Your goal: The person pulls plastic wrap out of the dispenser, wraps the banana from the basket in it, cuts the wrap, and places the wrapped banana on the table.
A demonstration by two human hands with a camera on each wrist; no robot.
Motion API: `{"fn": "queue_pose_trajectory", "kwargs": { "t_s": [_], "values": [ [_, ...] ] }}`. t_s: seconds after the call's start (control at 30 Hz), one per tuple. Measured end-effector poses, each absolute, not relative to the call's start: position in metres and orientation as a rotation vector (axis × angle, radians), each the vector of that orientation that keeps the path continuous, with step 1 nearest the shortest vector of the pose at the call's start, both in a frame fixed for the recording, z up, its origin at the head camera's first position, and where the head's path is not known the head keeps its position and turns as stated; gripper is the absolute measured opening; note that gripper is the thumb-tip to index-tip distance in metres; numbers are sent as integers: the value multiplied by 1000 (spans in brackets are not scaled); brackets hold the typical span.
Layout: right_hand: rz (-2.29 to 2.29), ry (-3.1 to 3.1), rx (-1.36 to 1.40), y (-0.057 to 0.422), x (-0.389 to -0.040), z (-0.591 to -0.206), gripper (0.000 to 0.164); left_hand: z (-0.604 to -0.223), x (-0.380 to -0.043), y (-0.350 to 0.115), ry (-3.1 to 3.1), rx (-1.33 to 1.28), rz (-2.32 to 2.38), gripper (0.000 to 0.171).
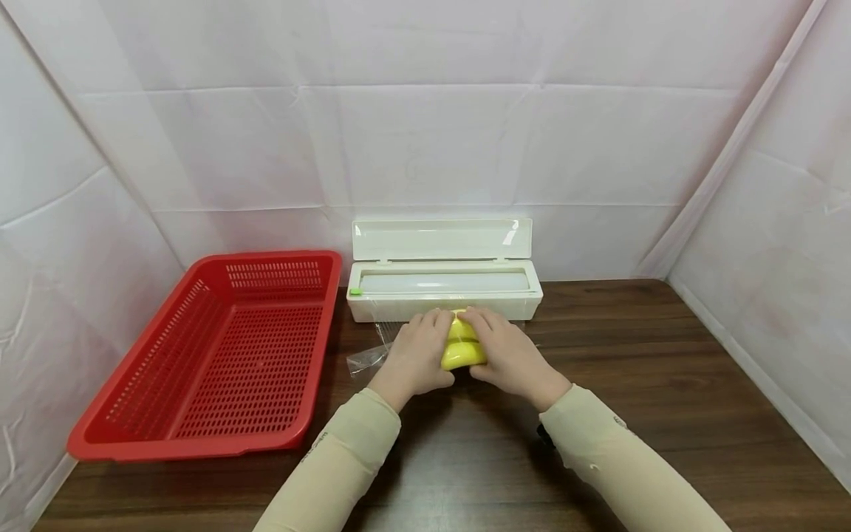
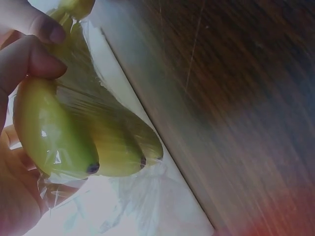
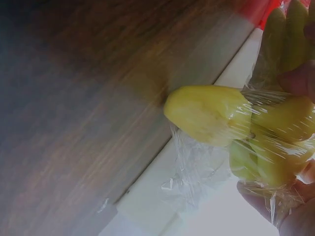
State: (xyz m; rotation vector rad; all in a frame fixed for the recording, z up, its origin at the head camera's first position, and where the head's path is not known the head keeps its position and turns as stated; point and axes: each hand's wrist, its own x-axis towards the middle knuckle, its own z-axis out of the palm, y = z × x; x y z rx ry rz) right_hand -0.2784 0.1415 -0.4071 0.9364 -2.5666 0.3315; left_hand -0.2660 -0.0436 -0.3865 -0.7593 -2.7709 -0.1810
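Observation:
A bunch of yellow-green bananas (image 1: 463,356) is held between both hands, just in front of the white cling film dispenser (image 1: 444,308). My left hand (image 1: 415,355) grips its left side; in the left wrist view, clear film stretches over the banana tips (image 2: 59,132). From the right, my right hand (image 1: 510,356) holds the other side. The right wrist view shows creased film around the bananas (image 3: 202,113), with one blunt end bare. Cling film (image 1: 367,360) runs from the dispenser to the bunch, and a loose piece lies left of the left hand.
The dispenser's lid (image 1: 439,240) stands raised against the white cloth backdrop (image 1: 425,148), showing the film roll (image 1: 444,283) inside. A red slotted plastic basket (image 1: 318,355) sits at the left on the dark wooden table (image 1: 665,384).

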Motion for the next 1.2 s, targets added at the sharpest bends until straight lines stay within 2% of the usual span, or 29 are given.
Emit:
{"fn": "queue_pose_trajectory", "kwargs": {
  "t_s": [1.2],
  "values": [
    [335, -2719, 968, 140, -273, -391, 70, -378, -260, -49, -2860, -783, -338, 71]
  ]
}}
